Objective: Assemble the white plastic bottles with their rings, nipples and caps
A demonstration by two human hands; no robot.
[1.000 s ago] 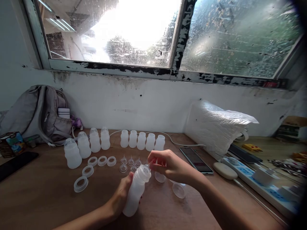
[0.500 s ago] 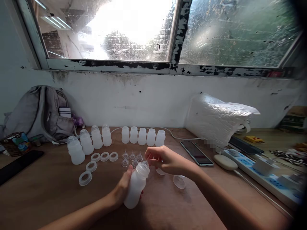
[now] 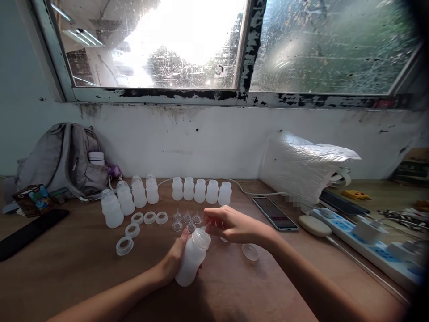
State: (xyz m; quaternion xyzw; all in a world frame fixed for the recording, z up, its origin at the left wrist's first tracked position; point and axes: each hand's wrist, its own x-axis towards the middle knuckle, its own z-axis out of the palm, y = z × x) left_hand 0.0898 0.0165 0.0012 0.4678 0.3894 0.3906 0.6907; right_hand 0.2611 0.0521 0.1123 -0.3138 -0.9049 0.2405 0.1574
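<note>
My left hand (image 3: 174, 259) is wrapped round a frosted baby bottle (image 3: 191, 261), which leans to the right above the table. At its mouth, my right hand (image 3: 223, 223) pinches a small clear bottle nipple (image 3: 207, 227), mostly hidden by the fingers. Just behind the bottle stand several clear nipples (image 3: 187, 218) on the table. To the left lie several translucent collar rings (image 3: 149, 218). A clear dome cap (image 3: 250, 252) rests to the right, below my right forearm, and another is partly covered by the hand.
Several open bottles (image 3: 200, 191) stand in a row at the back. Several capped bottles (image 3: 112, 209) stand at the left. A phone (image 3: 275, 213), a power strip (image 3: 358, 241) and a silvery bag (image 3: 301, 165) occupy the right side. A grey backpack (image 3: 63, 161) and black phone (image 3: 33, 233) are left.
The camera view has shifted slightly, so the left-hand objects appear a little further right. Both hands stay at the bottle, with the right fingers still pinched at its mouth.
</note>
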